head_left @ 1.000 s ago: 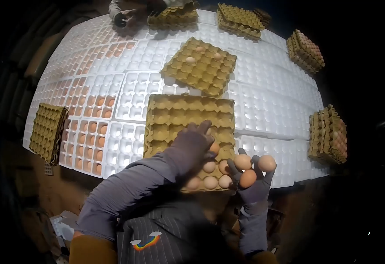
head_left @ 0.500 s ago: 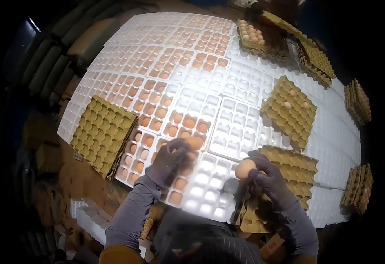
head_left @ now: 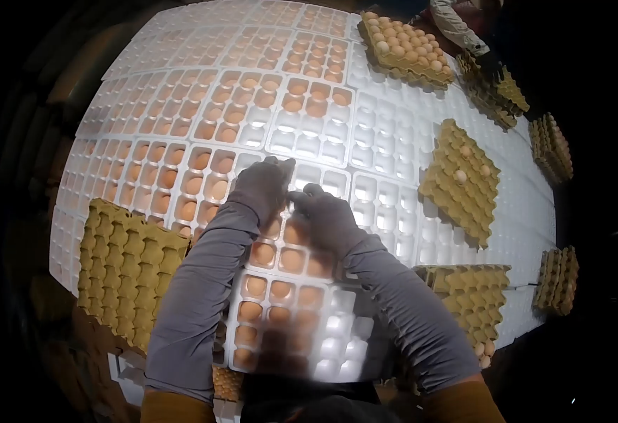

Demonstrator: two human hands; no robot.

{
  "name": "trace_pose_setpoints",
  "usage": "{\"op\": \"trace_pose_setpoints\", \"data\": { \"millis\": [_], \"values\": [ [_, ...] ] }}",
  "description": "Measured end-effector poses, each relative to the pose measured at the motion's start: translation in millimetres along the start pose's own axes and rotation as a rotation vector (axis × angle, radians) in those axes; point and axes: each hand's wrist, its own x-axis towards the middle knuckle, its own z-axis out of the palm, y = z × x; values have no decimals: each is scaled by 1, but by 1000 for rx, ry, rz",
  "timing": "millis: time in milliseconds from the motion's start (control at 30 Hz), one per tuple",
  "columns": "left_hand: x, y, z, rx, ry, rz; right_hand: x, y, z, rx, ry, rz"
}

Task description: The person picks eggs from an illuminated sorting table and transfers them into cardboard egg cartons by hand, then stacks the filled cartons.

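Note:
Both my hands wear dark gloves and reach over a white foam tray (head_left: 298,278) partly filled with brown eggs. My left hand (head_left: 263,185) has its fingers bent over the tray's upper left cells; whatever it holds is hidden. Close on its right, my right hand (head_left: 324,215) is curled with fingertips pointing toward the left hand, and no egg can be made out in it. Eggs (head_left: 293,259) sit in cells just below the hands. A cardboard egg tray (head_left: 471,299) lies right of my right forearm, with a few eggs at its lower corner.
Another cardboard tray (head_left: 462,180) holds 3 eggs. A cardboard stack (head_left: 129,271) stands at the left. A full egg tray (head_left: 406,48) is at the top, beside another person's sleeve (head_left: 457,27) and gloved hand. More egg stacks (head_left: 553,148) line the right edge.
Both hands have moved from the cardboard tray to the foam trays and come together. The eggs visible in them earlier no longer show. The view has swung left.

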Motion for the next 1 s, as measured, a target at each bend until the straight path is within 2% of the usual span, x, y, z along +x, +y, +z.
{"op": "trace_pose_setpoints", "data": {
  "millis": [67,100,133,167,200,233,267,300,367,400,433,467,500,533,567,600,667,733,767,800,867,933,1000],
  "values": [
    [8,2,-6,-90,63,-63,5,3,-1,46,273,16],
    [18,-9,13,-211,258,10,13,11,-1,225,385,48],
    [18,1,-2,-364,217,47,22,21,3,405,496,85],
    [27,8,8,-446,351,132,29,29,10,535,601,62],
    [38,14,26,-529,490,219,38,44,14,274,694,-36],
    [49,21,41,-514,511,240,36,47,17,233,727,5],
    [59,25,60,-322,491,206,33,48,19,191,764,44],
    [65,29,79,-135,471,164,26,46,21,561,769,127],
    [66,32,98,133,440,124,-5,29,19,1020,754,271],
    [68,32,104,155,509,144,-33,8,12,1099,706,292],
    [67,34,102,153,539,124,-63,-12,8,1008,686,224],
    [65,38,101,145,564,112,-92,-29,13,1054,640,169],
    [65,34,103,151,597,125,-124,-47,22,1134,537,207],
    [68,31,106,142,624,150,-156,-61,9,1113,373,177],
    [68,32,104,146,605,117,-186,-66,14,977,345,61],
    [68,28,110,132,668,147,-216,-66,13,976,266,-33],
    [48,41,94,-136,676,242,-279,-50,6,710,377,-286],
    [-11,86,72,-300,614,399,-345,-20,-34,720,229,-197],
    [-50,117,66,-416,530,416,-378,0,-49,669,264,-132],
    [-93,153,62,-526,444,424,-405,31,-67,517,371,-185],
    [-166,220,49,-500,249,551,-461,75,-100,90,500,-5],
    [-211,286,58,-561,166,607,-503,127,-111,-40,352,130],
    [-232,347,71,-469,223,735,-517,174,-90,-115,285,-15]
  ]
}}
